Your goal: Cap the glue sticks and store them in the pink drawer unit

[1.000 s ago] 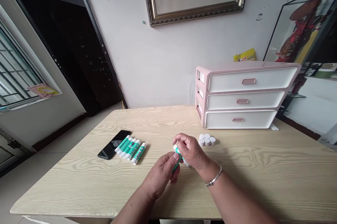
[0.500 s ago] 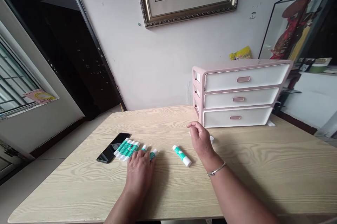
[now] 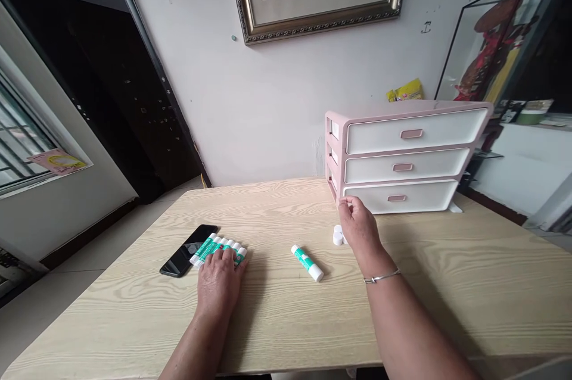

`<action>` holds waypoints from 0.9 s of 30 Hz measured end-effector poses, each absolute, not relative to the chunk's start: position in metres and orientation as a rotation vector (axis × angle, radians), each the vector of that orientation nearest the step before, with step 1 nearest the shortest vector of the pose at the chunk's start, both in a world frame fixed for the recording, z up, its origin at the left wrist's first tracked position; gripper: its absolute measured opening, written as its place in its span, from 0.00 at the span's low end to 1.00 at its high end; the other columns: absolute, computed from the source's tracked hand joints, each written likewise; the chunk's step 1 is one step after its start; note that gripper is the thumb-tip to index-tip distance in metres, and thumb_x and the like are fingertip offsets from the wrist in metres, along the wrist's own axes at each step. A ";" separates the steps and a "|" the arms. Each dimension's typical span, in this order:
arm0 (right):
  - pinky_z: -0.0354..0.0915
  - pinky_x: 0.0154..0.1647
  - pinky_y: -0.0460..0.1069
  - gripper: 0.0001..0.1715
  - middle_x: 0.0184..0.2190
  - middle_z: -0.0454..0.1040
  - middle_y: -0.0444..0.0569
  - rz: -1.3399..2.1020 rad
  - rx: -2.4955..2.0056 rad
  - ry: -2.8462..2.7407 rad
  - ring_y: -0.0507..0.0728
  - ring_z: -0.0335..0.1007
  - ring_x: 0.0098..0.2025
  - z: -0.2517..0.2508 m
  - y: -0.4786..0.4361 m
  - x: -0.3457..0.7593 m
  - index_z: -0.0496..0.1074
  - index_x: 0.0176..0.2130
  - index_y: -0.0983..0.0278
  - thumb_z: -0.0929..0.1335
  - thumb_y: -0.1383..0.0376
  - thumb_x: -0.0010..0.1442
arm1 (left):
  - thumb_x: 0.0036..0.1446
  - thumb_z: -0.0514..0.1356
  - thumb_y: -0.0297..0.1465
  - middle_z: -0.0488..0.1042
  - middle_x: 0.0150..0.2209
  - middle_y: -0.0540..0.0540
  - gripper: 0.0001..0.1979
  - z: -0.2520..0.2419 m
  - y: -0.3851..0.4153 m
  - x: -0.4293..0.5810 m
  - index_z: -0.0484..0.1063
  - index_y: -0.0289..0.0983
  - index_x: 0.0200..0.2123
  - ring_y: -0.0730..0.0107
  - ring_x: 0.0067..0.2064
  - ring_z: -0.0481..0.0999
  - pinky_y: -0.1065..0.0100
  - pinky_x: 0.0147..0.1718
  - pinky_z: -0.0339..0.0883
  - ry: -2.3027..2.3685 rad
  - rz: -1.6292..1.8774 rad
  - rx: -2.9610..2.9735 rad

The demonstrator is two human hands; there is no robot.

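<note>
Several green-and-white glue sticks [image 3: 206, 247] lie side by side in a row on the wooden table. My left hand [image 3: 220, 285] rests over the row's near right part, its fingers on the sticks and partly hiding them. A single glue stick [image 3: 307, 262] lies apart, slanted, between my two hands. My right hand [image 3: 358, 226] is raised in front of the drawer unit with its fingers curled together; whether something small is between them is hidden. Beside and partly behind it sit small white caps [image 3: 338, 239].
A black phone [image 3: 187, 251] lies left of the row, close against it. The pink and white drawer unit [image 3: 404, 167] stands at the table's back right. A wooden table [image 3: 134, 320] reaches the wall, with a framed picture [image 3: 322, 28] above.
My left hand has moved left, and the glue sticks under it now lie closer together in the row. My right hand has shifted right and up, uncovering more of the white caps.
</note>
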State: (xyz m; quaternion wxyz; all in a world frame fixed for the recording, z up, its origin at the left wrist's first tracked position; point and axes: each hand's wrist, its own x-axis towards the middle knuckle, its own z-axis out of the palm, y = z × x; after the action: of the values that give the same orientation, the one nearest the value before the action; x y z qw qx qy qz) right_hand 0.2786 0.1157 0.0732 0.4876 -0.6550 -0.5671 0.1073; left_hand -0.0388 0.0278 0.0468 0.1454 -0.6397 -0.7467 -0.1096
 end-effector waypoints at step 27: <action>0.60 0.39 0.48 0.17 0.40 0.79 0.56 0.200 -2.015 -1.645 0.59 0.73 0.43 0.088 0.107 0.283 0.77 0.44 0.62 0.63 0.59 0.63 | 0.64 0.52 0.46 0.76 0.38 0.42 0.19 0.007 0.035 -0.061 0.76 0.39 0.36 0.53 0.45 0.73 0.56 0.49 0.64 -1.954 -0.746 -1.931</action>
State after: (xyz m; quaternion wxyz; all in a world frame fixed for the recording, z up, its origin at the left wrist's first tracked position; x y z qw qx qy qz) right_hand 0.2833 0.1068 0.0882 0.2631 -0.7451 -0.6084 0.0739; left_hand -0.0613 0.0346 0.0072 0.1471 -0.6710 -0.6789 -0.2594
